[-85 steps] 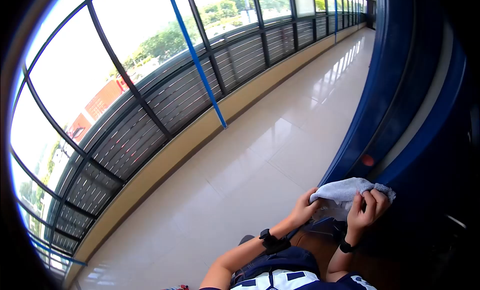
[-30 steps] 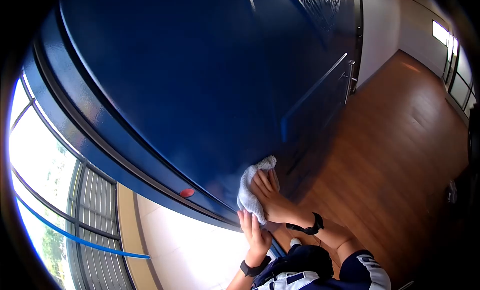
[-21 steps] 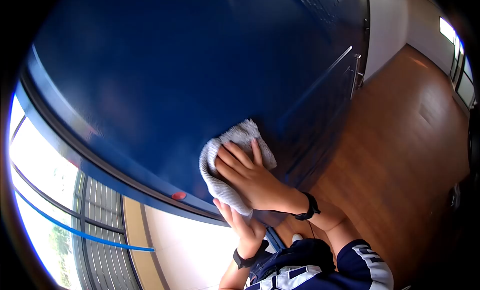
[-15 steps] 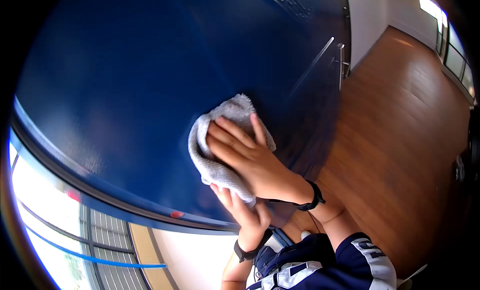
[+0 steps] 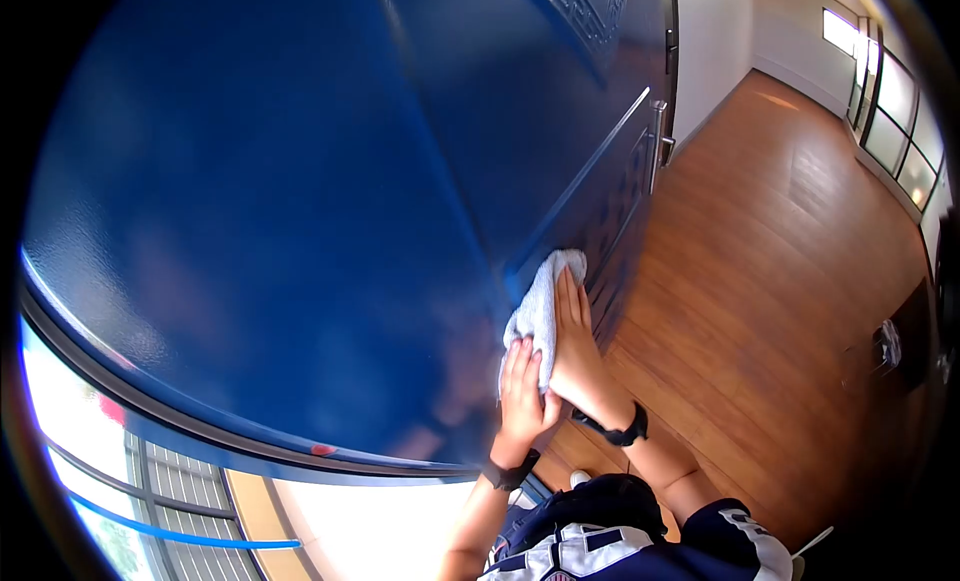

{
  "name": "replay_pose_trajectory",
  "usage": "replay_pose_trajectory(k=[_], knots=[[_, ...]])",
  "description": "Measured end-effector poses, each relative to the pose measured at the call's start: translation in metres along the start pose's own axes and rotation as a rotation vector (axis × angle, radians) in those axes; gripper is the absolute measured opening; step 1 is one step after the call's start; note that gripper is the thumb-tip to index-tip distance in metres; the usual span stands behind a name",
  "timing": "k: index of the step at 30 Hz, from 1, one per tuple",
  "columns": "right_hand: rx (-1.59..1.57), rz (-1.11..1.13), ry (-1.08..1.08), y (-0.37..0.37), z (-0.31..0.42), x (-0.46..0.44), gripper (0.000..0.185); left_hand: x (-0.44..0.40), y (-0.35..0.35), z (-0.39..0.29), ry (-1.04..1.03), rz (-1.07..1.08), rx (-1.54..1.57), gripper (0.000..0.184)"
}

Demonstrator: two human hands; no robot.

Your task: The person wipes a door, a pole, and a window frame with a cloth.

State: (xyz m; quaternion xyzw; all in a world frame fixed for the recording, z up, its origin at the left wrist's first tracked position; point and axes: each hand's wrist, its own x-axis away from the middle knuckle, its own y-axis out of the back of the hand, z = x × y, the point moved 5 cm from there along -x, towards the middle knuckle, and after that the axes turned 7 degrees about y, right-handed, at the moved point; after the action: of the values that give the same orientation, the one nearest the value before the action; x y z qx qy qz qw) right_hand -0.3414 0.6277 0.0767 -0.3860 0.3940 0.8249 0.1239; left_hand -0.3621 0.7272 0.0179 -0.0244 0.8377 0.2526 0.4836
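A light grey towel-like cloth (image 5: 541, 306) lies bunched against the glossy blue door (image 5: 300, 231), near its lower right part. My right hand (image 5: 577, 351) holds the cloth against the surface, its long fingers pointing up along the cloth's right side. Just left of it, my left hand (image 5: 525, 396) grips the lower end of the cloth, fingers over it and thumb to the side. Both wrists wear black bands. Part of the cloth is hidden beneath the hands.
A metal handle (image 5: 656, 146) sticks out at the door's far edge. Wooden floor (image 5: 750, 281) stretches off to the right, where a dark object (image 5: 900, 336) stands. Barred windows (image 5: 185, 491) show at the lower left, and a blue strip (image 5: 200, 538) crosses before them.
Both hands and the cloth have moved right and down across the door. My right hand has turned more upright, and the cloth looks narrower. The view has shifted slightly.
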Motion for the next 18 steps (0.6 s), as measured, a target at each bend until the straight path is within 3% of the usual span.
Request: replay_pose_trajectory(k=[2, 4, 5, 6, 9, 11, 14, 17, 18], knots=[[-0.133, -0.012, -0.133, -0.019, 0.005, 0.023, 0.072, 0.022, 0.010, 0.000, 0.047, -0.064, 0.009, 0.050], [-0.103, 0.034, -0.111, -0.034, 0.022, 0.036, 0.070, 0.041, 0.027, -0.005, 0.167, -0.145, 0.017, 0.050], [-0.117, 0.048, -0.002, -0.037, 0.039, 0.036, 0.070, 0.052, 0.037, -0.009, 0.189, -0.178, -0.001, 0.054], [-0.142, 0.063, 0.018, -0.046, 0.049, 0.042, 0.070, 0.059, 0.049, -0.017, 0.210, -0.181, -0.042, 0.044], [-0.270, 0.143, 0.105, -0.069, 0.083, 0.057, 0.073, 0.075, 0.089, -0.034, 0.263, -0.311, -0.194, 0.046], [-0.223, 0.191, 0.258, -0.074, 0.113, 0.066, 0.066, 0.095, 0.112, -0.047, 0.389, -0.363, -0.292, 0.038], [-0.174, 0.175, 0.384, -0.085, 0.147, 0.087, 0.050, 0.099, 0.136, -0.062, 0.464, -0.573, -0.411, 0.042], [-0.195, 0.215, 0.502, -0.079, 0.175, 0.073, 0.038, 0.119, 0.147, -0.056, 0.624, -0.606, -0.454, 0.047], [-0.349, 0.304, 0.450, -0.072, 0.180, 0.061, 0.044, 0.117, 0.150, -0.056, 0.611, -0.627, -0.478, 0.047]])
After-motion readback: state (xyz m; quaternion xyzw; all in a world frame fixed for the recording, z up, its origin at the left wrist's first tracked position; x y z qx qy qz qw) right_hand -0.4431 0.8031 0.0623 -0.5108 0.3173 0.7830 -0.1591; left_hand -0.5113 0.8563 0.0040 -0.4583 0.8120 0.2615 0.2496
